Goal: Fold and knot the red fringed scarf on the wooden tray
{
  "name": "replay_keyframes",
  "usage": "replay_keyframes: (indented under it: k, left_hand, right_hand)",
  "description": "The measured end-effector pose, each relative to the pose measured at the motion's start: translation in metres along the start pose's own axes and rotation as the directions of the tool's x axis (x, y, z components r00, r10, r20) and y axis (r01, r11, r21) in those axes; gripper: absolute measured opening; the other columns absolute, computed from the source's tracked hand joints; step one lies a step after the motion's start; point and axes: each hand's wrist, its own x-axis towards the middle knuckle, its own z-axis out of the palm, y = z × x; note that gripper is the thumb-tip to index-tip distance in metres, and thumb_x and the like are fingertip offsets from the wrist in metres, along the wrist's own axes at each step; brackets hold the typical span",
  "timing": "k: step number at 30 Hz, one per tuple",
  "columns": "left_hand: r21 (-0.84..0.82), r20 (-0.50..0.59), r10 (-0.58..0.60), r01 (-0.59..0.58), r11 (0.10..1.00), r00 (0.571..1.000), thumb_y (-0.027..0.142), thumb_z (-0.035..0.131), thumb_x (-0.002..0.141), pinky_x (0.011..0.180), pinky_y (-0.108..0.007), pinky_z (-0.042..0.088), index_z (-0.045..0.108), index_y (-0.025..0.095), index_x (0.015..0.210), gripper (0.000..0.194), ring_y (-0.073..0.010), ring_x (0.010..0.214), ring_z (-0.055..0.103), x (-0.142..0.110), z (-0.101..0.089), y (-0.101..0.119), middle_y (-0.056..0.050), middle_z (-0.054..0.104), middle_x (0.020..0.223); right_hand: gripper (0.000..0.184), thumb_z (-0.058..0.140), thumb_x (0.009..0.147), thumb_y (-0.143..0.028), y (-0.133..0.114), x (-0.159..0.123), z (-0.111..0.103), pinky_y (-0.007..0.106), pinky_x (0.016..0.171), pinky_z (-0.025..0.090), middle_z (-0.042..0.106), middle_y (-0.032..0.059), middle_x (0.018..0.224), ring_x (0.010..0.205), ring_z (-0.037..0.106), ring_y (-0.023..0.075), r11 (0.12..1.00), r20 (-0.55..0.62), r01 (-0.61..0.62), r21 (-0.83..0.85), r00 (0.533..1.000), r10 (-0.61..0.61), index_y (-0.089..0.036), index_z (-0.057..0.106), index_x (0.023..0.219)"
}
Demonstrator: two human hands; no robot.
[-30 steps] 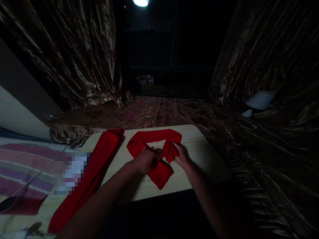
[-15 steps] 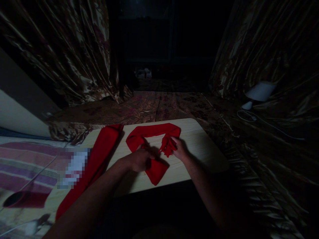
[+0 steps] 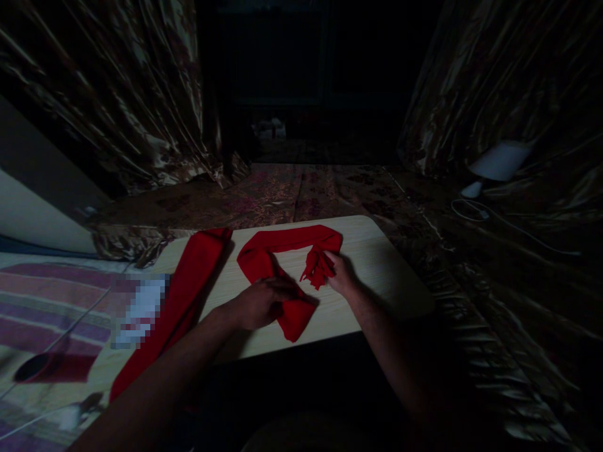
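A long red scarf [image 3: 292,238] lies in a bent loop on the light wooden table [image 3: 372,251]. My left hand [image 3: 261,302] is closed over the strip on its near left side, fingers curled across the cloth. My right hand [image 3: 340,275] grips the scarf's bunched, fringed end [image 3: 318,267] on the right side of the loop. The folded near end [image 3: 299,319] of the red cloth rests below my left hand. Another long red folded cloth [image 3: 176,314] stretches along the table's left side, partly behind my left forearm.
A blurred-out white sheet [image 3: 141,311] is at the table's left edge. A red cylinder [image 3: 59,367] lies on the striped bedding [image 3: 51,307], with white cables near it. A white lamp [image 3: 502,160] with a cord stands at right. Patterned curtains [image 3: 155,94] hang behind.
My left hand has shifted slightly, and its fingers now reach flatter over the scarf strip. My right hand still holds the fringed end. The whole view has tilted a little.
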Motion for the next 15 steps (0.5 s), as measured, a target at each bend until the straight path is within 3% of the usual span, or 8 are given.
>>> replay_keyframes:
  k: [6, 11, 15]
  left_hand:
    - [-0.065, -0.05, 0.006, -0.009, 0.998, 0.999, 0.006, 0.061, 0.077, 0.106, -0.041, 0.046, 0.07, 0.024, 0.125, 0.052, -0.0262, 0.12, 0.061, 0.002, 0.0, 0.0, -0.009, 0.07, 0.126]
    - [-0.084, 0.007, -0.181, 0.181, 0.98, 0.983, 0.008, 0.058, 0.075, 0.084, -0.03, 0.053, 0.074, 0.02, 0.103, 0.034, -0.0218, 0.092, 0.069, 0.007, -0.013, 0.0, -0.007, 0.075, 0.1]
    - [-0.062, 0.036, -0.237, 0.239, 0.969, 0.971, 0.01, 0.057, 0.074, 0.074, -0.027, 0.051, 0.072, 0.019, 0.096, 0.029, -0.0186, 0.08, 0.067, 0.018, -0.034, 0.002, -0.004, 0.074, 0.09]
  right_hand:
    - [0.02, 0.063, 0.067, -0.021, 0.002, -0.002, 0.001, 0.025, 0.065, 0.047, 0.07, 0.0018, 0.077, 0.072, 0.06, 0.0177, 0.999, 0.029, 0.012, -0.052, 1.0, -0.011, -0.018, 0.067, 0.087]
    - [0.006, 0.059, 0.075, -0.023, -0.001, 0.016, 0.011, 0.025, 0.064, 0.045, 0.067, 0.001, 0.071, 0.068, 0.06, 0.0165, 0.984, 0.115, -0.036, -0.172, 0.992, 0.057, -0.02, 0.064, 0.075]
    - [0.014, 0.057, 0.079, -0.023, -0.018, 0.045, 0.02, 0.029, 0.072, 0.048, 0.072, 0.0072, 0.075, 0.078, 0.066, 0.0223, 0.934, 0.009, -0.181, -0.309, 0.981, 0.193, -0.019, 0.07, 0.075]
